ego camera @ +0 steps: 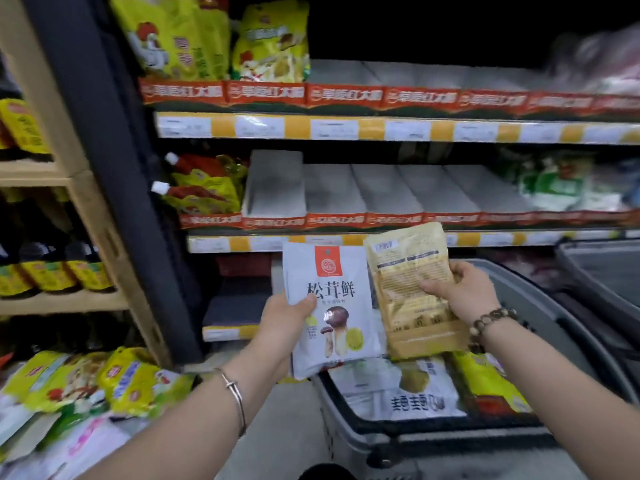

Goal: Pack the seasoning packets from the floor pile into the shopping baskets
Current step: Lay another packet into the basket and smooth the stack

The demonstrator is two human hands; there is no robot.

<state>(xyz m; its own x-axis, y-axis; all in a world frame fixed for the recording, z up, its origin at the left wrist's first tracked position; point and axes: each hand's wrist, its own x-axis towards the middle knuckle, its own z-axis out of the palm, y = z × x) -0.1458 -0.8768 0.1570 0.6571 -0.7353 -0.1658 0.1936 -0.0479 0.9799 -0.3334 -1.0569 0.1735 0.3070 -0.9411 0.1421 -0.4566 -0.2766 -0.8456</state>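
Left hand (284,318) pinches white mushroom packet (332,306), right hand (457,289) grips gold packet (415,289), both above grey basket (363,441). Loose one-edge grips: either could slip, miss basket.

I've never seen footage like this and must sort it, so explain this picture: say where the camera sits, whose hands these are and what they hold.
There is no machine here. The one picture comes from a wide-angle camera worn on a person's head, looking forward and down, so both arms are the wearer's own. The left hand grips a white packet printed with a mushroom. The right hand grips a gold packet, its back label showing. Below them sits a grey shopping basket that already holds packets. A pile of yellow and green packets lies at lower left. Behind stand shop shelves with price tags.
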